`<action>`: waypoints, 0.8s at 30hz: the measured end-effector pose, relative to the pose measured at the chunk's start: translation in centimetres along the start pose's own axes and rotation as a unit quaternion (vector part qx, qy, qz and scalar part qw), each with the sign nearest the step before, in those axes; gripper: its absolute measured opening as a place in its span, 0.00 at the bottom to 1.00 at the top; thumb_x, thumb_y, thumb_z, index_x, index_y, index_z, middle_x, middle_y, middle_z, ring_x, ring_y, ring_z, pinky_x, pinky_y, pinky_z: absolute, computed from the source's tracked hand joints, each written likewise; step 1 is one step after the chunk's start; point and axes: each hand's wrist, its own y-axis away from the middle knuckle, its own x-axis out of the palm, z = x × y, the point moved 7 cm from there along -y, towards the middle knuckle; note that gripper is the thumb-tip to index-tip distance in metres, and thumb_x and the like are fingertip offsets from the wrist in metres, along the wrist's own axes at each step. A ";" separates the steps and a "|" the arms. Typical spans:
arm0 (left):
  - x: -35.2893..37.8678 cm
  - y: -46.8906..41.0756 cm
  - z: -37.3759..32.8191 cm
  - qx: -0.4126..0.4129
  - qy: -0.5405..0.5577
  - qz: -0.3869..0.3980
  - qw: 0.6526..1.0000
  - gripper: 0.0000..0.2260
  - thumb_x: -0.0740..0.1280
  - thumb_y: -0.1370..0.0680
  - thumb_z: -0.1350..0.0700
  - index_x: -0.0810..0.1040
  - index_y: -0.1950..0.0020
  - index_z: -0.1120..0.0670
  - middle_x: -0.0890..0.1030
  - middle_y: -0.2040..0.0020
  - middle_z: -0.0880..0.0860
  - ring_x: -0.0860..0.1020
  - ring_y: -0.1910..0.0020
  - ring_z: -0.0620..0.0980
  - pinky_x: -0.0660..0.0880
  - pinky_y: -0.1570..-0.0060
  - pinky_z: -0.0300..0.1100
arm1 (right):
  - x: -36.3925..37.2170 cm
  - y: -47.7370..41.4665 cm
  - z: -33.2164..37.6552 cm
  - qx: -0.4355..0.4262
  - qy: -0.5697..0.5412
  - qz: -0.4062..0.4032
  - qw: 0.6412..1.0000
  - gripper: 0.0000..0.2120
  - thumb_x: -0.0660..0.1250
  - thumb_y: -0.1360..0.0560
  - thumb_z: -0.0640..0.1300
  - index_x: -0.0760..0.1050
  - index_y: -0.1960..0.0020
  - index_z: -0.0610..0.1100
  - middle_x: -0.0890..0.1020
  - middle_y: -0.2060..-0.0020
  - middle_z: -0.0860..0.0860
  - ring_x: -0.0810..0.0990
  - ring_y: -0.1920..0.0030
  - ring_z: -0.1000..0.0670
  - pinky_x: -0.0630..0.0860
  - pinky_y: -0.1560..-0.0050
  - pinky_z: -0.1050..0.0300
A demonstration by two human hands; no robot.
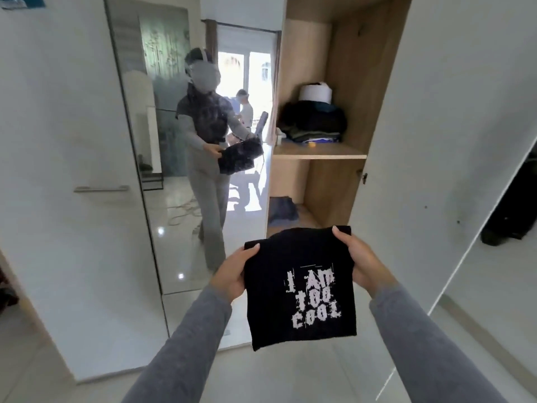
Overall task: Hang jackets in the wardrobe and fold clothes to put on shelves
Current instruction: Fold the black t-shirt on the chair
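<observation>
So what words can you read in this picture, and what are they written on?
"I AM TOO COOL": white jagged letters, in three rows, on the folded black shirt held by the left hand and the right hand.
No other words, labels or numbers can be read anywhere else.
</observation>
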 end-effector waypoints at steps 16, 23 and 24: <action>8.1 -35.0 3.0 -0.059 -0.034 -0.003 0.998 0.10 0.68 0.23 0.53 0.79 0.43 0.52 0.84 0.49 0.55 0.82 0.50 0.54 0.79 0.52 0.45 | -13.1 -27.9 -0.2 0.097 -0.053 -0.041 0.993 0.16 0.66 0.24 0.48 0.78 0.42 0.39 0.83 0.47 0.42 0.81 0.45 0.45 0.76 0.48 0.54; 5.4 -44.3 3.8 0.006 -0.173 -0.108 0.979 0.07 0.67 0.23 0.50 0.81 0.50 0.51 0.84 0.57 0.51 0.81 0.56 0.49 0.77 0.50 0.43 | -15.2 -38.8 -2.5 0.020 0.013 -0.049 0.999 0.19 0.67 0.28 0.32 0.73 0.38 0.40 0.83 0.49 0.43 0.82 0.49 0.45 0.80 0.52 0.56; 4.8 -45.3 3.4 0.021 -0.202 -0.112 0.973 0.05 0.67 0.23 0.52 0.81 0.53 0.51 0.83 0.60 0.49 0.81 0.59 0.48 0.76 0.53 0.41 | -14.6 -39.9 -2.9 0.015 0.016 -0.036 0.999 0.20 0.68 0.29 0.32 0.72 0.38 0.41 0.82 0.48 0.42 0.82 0.47 0.44 0.79 0.50 0.54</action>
